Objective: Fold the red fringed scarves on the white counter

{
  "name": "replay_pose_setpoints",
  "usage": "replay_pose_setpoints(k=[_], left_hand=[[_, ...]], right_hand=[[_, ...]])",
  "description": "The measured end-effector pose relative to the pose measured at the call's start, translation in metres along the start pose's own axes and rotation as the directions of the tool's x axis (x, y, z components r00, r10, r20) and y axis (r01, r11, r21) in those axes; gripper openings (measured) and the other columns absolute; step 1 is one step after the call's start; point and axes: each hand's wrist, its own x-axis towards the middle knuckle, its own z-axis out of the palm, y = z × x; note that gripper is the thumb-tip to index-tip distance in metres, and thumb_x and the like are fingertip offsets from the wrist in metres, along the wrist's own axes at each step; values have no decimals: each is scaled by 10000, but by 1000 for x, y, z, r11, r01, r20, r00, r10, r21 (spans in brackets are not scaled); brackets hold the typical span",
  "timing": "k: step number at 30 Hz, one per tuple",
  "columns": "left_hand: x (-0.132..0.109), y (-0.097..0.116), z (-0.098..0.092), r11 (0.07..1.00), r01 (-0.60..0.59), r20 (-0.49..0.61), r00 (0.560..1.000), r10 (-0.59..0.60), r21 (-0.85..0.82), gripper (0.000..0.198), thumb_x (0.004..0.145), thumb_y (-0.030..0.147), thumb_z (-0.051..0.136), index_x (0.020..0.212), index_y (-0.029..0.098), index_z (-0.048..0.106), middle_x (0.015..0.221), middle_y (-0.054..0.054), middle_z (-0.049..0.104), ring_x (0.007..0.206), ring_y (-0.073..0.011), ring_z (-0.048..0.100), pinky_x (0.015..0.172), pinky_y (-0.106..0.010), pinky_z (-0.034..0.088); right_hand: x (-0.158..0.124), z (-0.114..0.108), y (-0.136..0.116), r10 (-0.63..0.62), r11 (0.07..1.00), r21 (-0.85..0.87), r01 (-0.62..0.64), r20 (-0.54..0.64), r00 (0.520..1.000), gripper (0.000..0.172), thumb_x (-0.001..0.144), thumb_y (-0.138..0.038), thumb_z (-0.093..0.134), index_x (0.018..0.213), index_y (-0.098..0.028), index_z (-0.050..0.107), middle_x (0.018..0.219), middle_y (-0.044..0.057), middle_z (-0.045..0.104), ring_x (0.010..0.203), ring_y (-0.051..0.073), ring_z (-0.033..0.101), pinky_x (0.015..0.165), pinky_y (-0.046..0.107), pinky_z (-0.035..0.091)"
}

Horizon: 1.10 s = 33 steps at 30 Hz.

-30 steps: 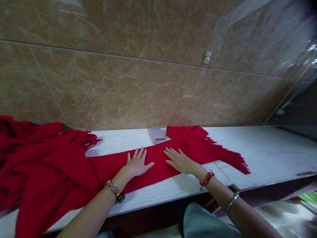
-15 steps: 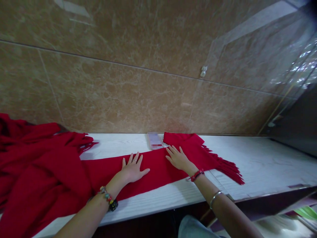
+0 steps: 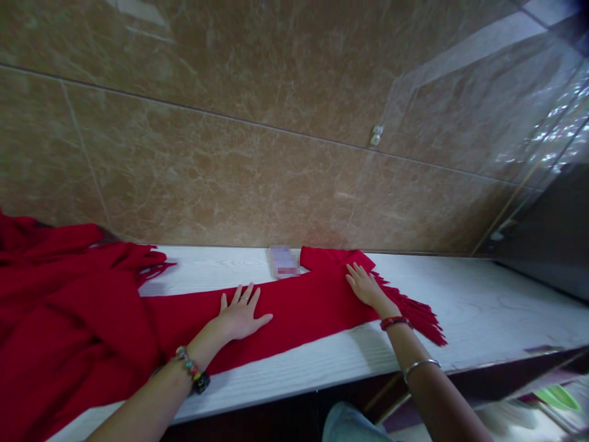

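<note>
Both hands are flat and unclenched, holding nothing. The left hand, its fingers spread and its thumb reaching out to the right, rests palm down on a red scarf; a thin ring circles one finger. The right hand lies on the same cloth farther right, its fingers closer together and loosely extended, near the fringed end.

In the head view, looking down and forward, the scarf is a long, matte, soft-looking band stretched across a white shelf with a fine wood-grain surface. Its right end breaks into thin, twisted tassels, and a folded corner angles back toward the wall. At the left, the band meets a rumpled red heap of deep, rounded folds, with tassels of its own; whether they are one piece cannot be told. A small, pale, rectangular packet, partly blurred, lies just behind the scarf. The wall is glossy brown stone-look tile with pale veins. The left wrist wears a bracelet of round, coloured beads; the right, a red braided cord and a smooth silver bangle.
</note>
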Motion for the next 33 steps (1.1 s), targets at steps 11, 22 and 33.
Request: replay_pose_setpoints(k=[11,22,33], left_hand=[[2,-2,2,999,-33,-29,999,32,-35,809,760,655,277,1385,154,165,1443,-89,23,1309,-335,-15,987,-617,57],[-34,-72,-28,996,-45,87,995,38,83,685,780,532,404,1358,190,269,1429,-116,172,1296,-310,178,999,-488,219],[-114,-256,-81,973,228,-448,874,-188,36,609,709,537,435,1163,136,498,1246,-109,498,1167,-271,419,993,-376,297]], right_hand=[[-75,-37,-140,-635,740,349,575,79,769,501,910,-395,228,1364,-182,251,1424,64,243,1311,194,170,1052,445,169],[-77,-26,-136,-627,752,329,571,91,774,490,904,-388,235,1356,-202,277,1413,56,267,1301,198,205,1048,450,175],[-58,-35,-178,-582,777,310,549,20,813,502,845,-383,377,1268,-117,428,1355,151,364,1259,277,292,1005,472,263]])
